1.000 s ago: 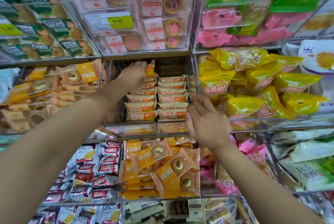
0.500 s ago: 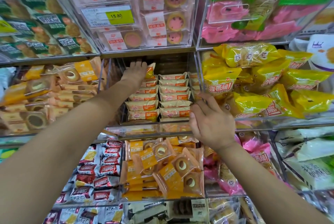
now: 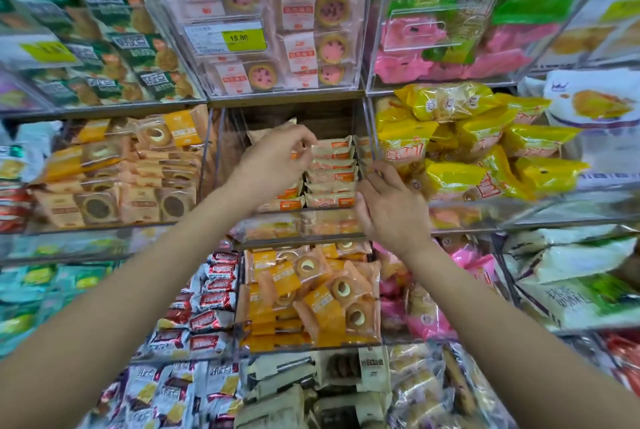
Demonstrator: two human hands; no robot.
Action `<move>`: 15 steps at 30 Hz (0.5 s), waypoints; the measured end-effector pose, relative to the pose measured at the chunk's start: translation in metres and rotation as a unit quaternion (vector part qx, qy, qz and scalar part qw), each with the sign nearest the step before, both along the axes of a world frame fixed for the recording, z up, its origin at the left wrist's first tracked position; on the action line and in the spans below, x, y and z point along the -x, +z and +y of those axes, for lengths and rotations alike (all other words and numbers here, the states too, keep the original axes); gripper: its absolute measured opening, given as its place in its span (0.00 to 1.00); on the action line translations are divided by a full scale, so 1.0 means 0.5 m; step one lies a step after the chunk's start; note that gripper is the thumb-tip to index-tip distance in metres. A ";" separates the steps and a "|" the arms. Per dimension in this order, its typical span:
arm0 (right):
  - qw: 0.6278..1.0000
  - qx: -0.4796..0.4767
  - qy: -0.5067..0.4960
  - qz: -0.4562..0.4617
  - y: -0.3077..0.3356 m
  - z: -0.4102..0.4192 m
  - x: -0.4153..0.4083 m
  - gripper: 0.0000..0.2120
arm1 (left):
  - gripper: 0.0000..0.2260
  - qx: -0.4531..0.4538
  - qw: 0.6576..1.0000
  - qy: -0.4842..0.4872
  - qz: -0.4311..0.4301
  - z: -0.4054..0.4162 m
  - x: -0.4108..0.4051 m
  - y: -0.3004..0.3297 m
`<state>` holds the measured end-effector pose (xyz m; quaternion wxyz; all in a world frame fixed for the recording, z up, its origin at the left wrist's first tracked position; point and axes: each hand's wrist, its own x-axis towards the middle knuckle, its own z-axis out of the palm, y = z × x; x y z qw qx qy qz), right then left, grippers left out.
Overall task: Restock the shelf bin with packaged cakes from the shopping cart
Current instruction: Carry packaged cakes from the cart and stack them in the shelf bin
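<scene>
Tidying cakes in the bin: left hand pinching a pack, right hand loose at the front edge; squaring rows next.

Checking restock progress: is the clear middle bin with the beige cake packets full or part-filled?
Part-filled. In the bin, beige cake packets stand in rows, with bare back wall above them. How deep the rows go: cannot tell.
</scene>
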<state>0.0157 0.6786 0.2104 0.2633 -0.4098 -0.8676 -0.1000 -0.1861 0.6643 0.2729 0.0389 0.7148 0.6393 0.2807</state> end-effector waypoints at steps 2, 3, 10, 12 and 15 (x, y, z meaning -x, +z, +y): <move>0.998 0.043 0.025 0.040 0.015 -0.015 -0.005 0.11 | 0.07 -0.104 0.992 -0.058 -0.048 -0.084 -0.057 0.020; 0.995 0.051 0.044 0.077 0.017 -0.029 -0.012 0.09 | 0.07 -0.134 0.985 -0.084 -0.071 -0.126 -0.088 0.023; 0.922 0.250 -0.020 0.295 -0.103 -0.309 -0.241 0.11 | 0.07 0.089 0.942 -0.044 -0.322 -0.371 -0.309 -0.165; 0.863 0.365 -0.112 0.332 -0.166 -0.407 -0.330 0.10 | 0.08 0.285 0.892 -0.008 -0.351 -0.413 -0.370 -0.256; 0.732 0.478 -0.264 0.408 -0.266 -0.550 -0.446 0.08 | 0.05 0.485 0.824 -0.033 -0.291 -0.479 -0.443 -0.377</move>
